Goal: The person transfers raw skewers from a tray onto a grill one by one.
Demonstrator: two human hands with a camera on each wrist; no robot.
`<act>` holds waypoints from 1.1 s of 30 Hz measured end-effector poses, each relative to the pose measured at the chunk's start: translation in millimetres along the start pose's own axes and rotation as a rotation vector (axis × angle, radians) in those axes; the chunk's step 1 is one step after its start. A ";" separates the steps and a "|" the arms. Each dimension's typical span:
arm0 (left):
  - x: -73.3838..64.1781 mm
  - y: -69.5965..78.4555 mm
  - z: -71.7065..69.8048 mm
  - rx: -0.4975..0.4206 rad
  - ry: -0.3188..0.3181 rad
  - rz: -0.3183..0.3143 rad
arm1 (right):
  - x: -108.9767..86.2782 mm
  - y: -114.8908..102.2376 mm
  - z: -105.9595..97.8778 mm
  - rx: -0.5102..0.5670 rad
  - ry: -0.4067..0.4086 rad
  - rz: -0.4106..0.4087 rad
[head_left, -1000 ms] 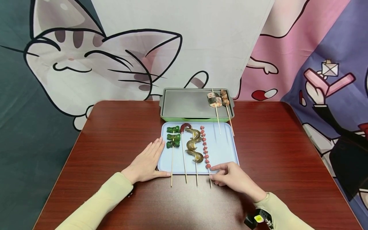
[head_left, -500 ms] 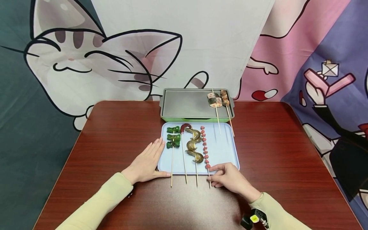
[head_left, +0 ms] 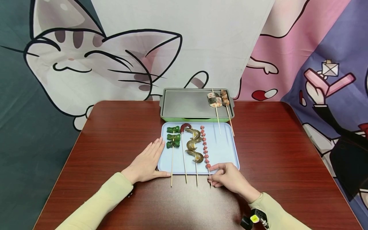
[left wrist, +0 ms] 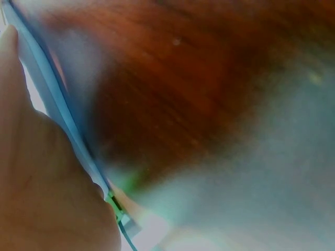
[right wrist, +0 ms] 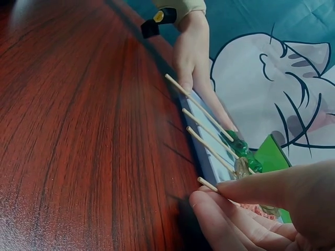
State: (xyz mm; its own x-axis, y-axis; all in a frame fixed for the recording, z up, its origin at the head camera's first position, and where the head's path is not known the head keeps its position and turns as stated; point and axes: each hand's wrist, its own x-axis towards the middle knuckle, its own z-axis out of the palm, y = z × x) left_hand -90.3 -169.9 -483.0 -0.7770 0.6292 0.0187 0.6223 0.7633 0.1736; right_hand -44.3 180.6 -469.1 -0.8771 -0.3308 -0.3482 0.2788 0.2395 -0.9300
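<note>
My right hand [head_left: 228, 176] pinches the stick of a skewer of small red pieces [head_left: 205, 149] at the near edge of a light blue tray [head_left: 224, 147]. In the right wrist view, the stick's end [right wrist: 207, 184] pokes out between thumb and forefinger. My left hand [head_left: 146, 162] lies with straight fingers along the tray's left edge, its thumb at the near left corner. Also on the tray, left of the held skewer, are a shrimp skewer [head_left: 194, 145], a skewer with a dark red curled piece [head_left: 185, 127] and a green pepper skewer [head_left: 173, 137].
Behind the tray stands a grey griddle pan [head_left: 184, 102] with a green base. Two skewers, one with a fish slice [head_left: 215, 100] and one with brown chunks [head_left: 225, 97], lie on its right side, sticks overhanging the tray. A wooden table [head_left: 276, 153] carries everything; a printed cloth hangs behind.
My right hand has shifted slightly left along the tray's near edge, still at the red-piece skewer's stick. The left hand and the other skewers stay where they were.
</note>
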 end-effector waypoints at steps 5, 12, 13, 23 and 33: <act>0.5 -1.9 3.1 -0.002 0.023 0.015 | -0.3 0.4 -0.6 0.015 0.000 0.006; 0.8 -1.2 1.5 -0.005 0.000 -0.004 | -2.1 2.2 -2.7 0.038 -0.009 0.002; 0.7 -1.9 2.7 -0.005 0.002 -0.004 | -2.6 2.0 -3.2 0.042 -0.011 0.001; 0.8 -10.5 17.5 0.012 0.017 0.000 | -5.8 -0.1 -7.9 0.047 -0.008 0.005; 0.3 -10.0 16.7 0.014 0.017 0.003 | -8.9 -3.7 -10.1 0.030 -0.001 -0.005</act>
State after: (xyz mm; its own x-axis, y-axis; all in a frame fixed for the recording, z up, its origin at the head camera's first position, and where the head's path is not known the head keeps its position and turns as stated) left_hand -95.2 -174.9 -501.1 -0.7769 0.6286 0.0363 0.6254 0.7637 0.1600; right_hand -41.4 191.8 -461.3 -0.8781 -0.3332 -0.3435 0.2857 0.2107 -0.9349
